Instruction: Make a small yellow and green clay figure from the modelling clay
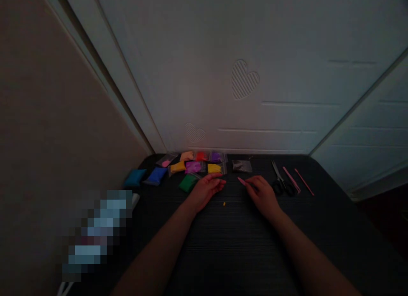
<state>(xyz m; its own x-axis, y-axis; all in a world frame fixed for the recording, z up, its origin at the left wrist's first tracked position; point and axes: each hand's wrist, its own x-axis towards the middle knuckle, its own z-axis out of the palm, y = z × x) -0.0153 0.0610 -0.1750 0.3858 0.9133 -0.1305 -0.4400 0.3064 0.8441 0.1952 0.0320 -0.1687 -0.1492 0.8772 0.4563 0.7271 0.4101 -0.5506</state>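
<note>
My right hand pinches a small pink flat-bladed tool, its tip pointing left and away from me. Across from it, my left hand is half curled with the fingers apart, and nothing shows in it. Between and below the hands a tiny yellow piece lies on the dark table. Beside my left hand sits a green bag of what looks like modelling clay. A yellow bag lies just beyond the fingers.
Several more coloured bags, among them a blue one and a purple one, line the back left. Black-handled scissors and two pink tools lie at right. A blurred-out device stands at left. A white panel rises behind.
</note>
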